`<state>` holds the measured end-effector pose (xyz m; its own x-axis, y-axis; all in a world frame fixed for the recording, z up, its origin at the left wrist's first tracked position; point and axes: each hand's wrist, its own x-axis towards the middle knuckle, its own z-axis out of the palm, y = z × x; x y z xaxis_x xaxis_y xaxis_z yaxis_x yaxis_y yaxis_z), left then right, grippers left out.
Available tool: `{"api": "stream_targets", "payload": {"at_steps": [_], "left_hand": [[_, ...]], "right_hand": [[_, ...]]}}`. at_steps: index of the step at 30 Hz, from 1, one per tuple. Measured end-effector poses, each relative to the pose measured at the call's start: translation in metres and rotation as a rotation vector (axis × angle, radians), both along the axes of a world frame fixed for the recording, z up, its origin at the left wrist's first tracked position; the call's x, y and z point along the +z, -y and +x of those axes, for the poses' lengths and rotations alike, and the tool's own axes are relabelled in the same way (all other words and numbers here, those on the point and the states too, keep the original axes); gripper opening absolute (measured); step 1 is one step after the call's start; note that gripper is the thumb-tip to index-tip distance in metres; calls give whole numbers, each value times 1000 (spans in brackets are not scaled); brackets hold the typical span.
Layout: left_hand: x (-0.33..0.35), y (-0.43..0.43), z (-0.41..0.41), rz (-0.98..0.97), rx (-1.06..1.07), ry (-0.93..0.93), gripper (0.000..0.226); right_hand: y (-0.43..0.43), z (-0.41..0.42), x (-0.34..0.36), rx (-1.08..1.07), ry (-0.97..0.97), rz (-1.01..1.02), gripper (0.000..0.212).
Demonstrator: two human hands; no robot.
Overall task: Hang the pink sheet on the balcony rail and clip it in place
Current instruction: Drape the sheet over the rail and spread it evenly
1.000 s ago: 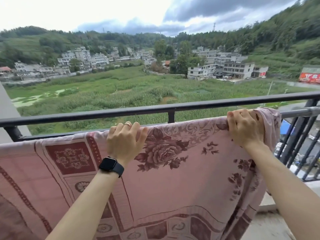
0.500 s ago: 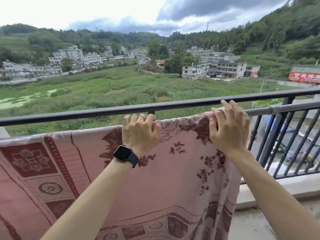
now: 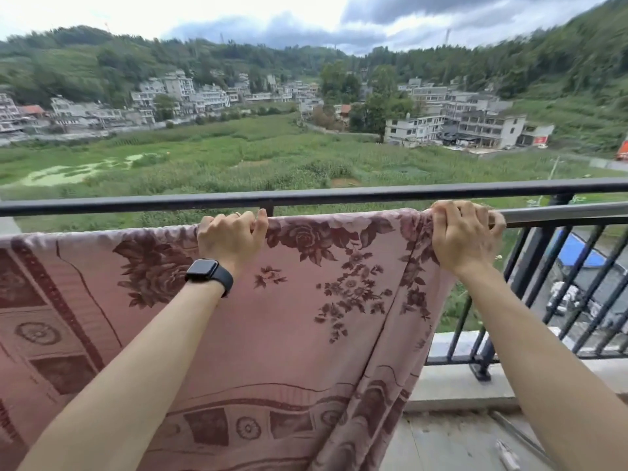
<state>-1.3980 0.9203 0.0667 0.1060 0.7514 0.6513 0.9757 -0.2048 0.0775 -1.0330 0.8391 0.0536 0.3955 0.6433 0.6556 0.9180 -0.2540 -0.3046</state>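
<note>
Gripping the pink sheet (image 3: 323, 317) along its top edge, the left hand (image 3: 231, 237) curls its fingers over the fold, a black watch (image 3: 209, 275) on that wrist. Over at the sheet's right corner, the right hand (image 3: 462, 236) clutches bunched fabric against the balcony rail (image 3: 560, 214). The sheet drapes over that bar and hangs down the inside, floral pattern facing the person.

No legible text anywhere. Red sign (image 3: 540, 140) on far right building (image 3: 489, 127) too blurred; red billboard (image 3: 623, 149) at right edge unreadable; watch (image 3: 208, 270) screen dark.
</note>
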Motion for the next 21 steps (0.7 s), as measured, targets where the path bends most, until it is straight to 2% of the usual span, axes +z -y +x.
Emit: {"api": "stream_targets", "payload": {"at_steps": [3,6,8,10,15,18,21], "left_hand": [[3,-2,-13,-6,46,16,49],[11,3,-5,40,-34,-23,42],[20,7,10,88,-122,-49,40],[27,12,37,108,-235,-49,39],[29,12,76,64,-315,-181,51],[29,2,65,131,-290,-248,56],[29,-2,49,202,-276,-255,53]], "right_hand": [[5,-39,-8,24,-149,152,32],[23,-76,-21,108,-464,336,54],[30,-94,-21,230,-706,325,63],[34,-101,-13,260,-813,270,61],[38,-74,29,208,-720,140,32],[40,-44,62,136,-657,266,17],[33,-36,76,91,-610,331,19]]}}
